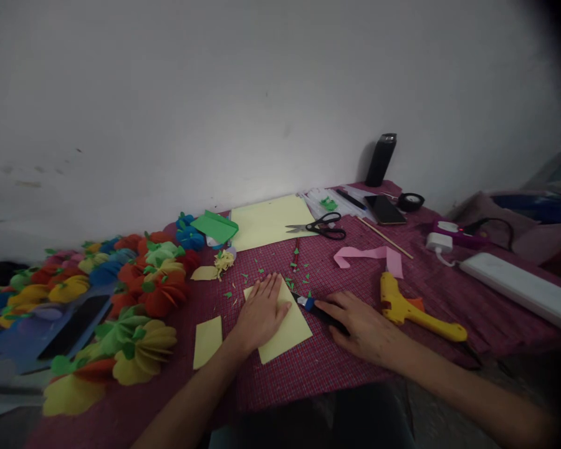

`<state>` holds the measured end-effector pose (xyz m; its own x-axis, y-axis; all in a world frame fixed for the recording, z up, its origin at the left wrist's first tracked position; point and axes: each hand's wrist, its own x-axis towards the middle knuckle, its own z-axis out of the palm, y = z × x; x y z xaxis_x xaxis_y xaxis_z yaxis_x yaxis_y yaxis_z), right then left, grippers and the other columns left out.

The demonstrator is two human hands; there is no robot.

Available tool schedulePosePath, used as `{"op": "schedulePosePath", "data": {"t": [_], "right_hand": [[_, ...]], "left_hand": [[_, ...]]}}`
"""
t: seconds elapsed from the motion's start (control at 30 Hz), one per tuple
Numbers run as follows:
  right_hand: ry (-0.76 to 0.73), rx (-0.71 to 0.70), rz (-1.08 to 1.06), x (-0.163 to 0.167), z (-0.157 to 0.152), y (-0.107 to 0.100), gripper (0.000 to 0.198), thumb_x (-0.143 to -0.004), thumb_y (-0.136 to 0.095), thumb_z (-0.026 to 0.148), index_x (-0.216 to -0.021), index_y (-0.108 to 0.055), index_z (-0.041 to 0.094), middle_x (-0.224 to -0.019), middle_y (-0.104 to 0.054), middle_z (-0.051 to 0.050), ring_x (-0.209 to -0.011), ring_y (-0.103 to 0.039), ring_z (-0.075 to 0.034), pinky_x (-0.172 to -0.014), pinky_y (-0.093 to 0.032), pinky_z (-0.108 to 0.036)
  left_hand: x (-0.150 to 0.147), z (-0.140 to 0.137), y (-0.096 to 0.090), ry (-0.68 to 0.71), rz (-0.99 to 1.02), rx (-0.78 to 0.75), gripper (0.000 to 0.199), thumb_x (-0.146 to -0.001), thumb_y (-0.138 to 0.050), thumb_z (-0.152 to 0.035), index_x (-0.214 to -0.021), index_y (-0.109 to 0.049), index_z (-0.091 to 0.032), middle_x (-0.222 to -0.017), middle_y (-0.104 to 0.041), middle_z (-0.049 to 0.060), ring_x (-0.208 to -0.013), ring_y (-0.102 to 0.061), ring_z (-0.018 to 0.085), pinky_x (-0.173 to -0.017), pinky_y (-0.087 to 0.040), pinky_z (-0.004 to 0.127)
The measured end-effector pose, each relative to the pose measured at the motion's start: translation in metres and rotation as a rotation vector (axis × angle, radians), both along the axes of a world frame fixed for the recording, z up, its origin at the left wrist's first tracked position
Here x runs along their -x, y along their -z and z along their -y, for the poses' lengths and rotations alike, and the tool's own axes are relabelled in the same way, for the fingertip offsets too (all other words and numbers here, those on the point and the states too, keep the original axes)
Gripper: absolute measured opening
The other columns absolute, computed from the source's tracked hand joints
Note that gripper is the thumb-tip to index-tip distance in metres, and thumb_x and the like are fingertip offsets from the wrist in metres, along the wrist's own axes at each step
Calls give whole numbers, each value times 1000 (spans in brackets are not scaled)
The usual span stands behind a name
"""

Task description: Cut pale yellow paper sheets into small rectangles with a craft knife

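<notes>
My left hand (pixel 263 312) lies flat with its fingers stretched out on a pale yellow sheet of paper (pixel 287 337). A black and blue utility knife (pixel 325 313) lies low over the cloth, its blade end by the sheet's right edge. My right hand (pixel 359 324) has its fingers curled over the knife's handle. A smaller yellow paper piece (pixel 208 342) is to the left of my left hand. Green paper scraps (pixel 303 280) and a red pencil-like stick (pixel 296 254) lie just beyond the sheet.
Colourful paper pumpkins (pixel 163 290) crowd the left side. Black scissors (pixel 325 226) rest across a large yellow sheet (pixel 266 221) at the back. To the right are a pink paper strip (pixel 367 252), a yellow glue gun (pixel 414 312), a phone (pixel 384 209) and a white power strip (pixel 518 287).
</notes>
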<state>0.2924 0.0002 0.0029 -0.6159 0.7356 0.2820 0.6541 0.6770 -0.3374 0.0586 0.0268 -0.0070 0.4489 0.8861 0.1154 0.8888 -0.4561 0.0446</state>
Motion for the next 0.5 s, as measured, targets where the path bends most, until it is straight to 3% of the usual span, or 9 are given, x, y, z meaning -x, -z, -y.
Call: {"op": "schedulePosePath", "data": {"t": [0.33,0.5], "right_hand": [[4,-22,0,20,-9,-4,46,-71,-48,12,-117,-46,17,-98,-51,-10,-91,-46,-20,-80,-40,-38],[32,-14,3,12,-14,-2,46,-71,-48,11,-116,-47,16,-98,-51,-9,-91,-46,-20,-81,-40,-38]], "left_hand": [[2,0,5,23,-15,-9,58,-86,-17,-46,-134,-14,-13,-140,-20,8,-128,-11,17,-104,-15,36],[1,1,5,25,2,-4,58,-86,-18,-46,-133,-15,-13,-139,-21,9,-128,-12,18,-103,-15,36]]}}
